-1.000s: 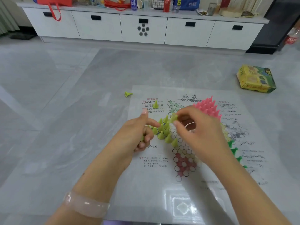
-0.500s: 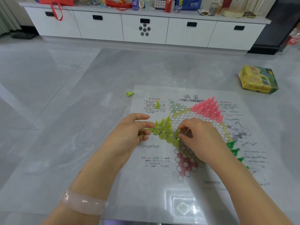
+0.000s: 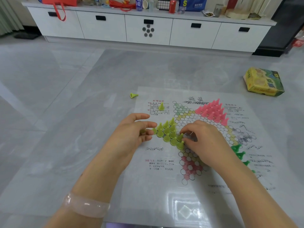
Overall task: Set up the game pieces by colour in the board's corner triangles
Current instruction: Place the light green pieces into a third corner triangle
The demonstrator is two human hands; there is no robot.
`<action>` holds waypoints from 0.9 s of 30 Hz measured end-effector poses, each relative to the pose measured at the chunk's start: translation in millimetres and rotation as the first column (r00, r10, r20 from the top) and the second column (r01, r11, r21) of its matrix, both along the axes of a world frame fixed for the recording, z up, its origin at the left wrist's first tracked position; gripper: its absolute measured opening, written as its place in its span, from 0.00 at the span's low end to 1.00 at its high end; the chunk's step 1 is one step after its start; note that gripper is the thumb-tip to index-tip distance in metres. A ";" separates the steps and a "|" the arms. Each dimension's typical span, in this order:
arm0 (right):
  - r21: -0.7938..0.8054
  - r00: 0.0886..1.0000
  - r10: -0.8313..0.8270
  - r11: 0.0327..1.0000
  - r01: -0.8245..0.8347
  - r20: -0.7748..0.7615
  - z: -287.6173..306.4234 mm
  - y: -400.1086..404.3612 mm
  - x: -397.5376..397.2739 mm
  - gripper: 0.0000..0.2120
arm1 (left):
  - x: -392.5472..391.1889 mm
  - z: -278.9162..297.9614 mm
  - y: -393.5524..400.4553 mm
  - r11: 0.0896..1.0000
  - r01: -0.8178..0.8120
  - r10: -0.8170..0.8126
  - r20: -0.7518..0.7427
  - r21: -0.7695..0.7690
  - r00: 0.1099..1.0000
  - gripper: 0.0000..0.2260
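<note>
Head view: the right hand (image 3: 204,142) pinches a yellow-green plastic cone piece (image 3: 180,137) at the edge of the yellow-green cone cluster (image 3: 167,131) filling the left triangle of the printed paper star board (image 3: 189,186). The left hand (image 3: 133,130), fingers loosely curled around another yellow-green cone (image 3: 142,131), rests beside it. Pink cones (image 3: 212,111) fill the far triangle.

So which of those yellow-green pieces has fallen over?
The lone yellow-green piece on the bare table beyond the board's left edge lies on its side; the others stand upright.
</note>
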State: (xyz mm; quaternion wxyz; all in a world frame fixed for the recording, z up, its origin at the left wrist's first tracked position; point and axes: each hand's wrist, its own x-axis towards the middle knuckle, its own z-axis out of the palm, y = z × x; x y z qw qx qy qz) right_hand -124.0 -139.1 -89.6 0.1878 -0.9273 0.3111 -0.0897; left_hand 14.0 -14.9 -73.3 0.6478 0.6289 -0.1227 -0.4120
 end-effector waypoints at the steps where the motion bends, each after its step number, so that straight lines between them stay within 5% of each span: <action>1: -0.002 1.000 -0.002 1.000 0.002 0.002 -0.3 -0.3 -0.2 0.09 | 0.0 0.1 -0.1 1.000 -0.003 0.003 -0.002 -0.001 1.000 0.11; 22: -0.016 1.000 0.002 1.000 -0.002 -0.011 0.9 1.2 -0.5 0.08 | -0.2 -0.9 0.0 1.000 0.008 -0.008 0.006 -0.011 1.000 0.10; 27: -0.036 0.994 -0.038 0.998 0.042 0.102 5.5 -0.6 -2.3 0.08 | -2.6 1.7 1.1 0.997 0.007 -0.008 -0.007 -0.074 1.000 0.09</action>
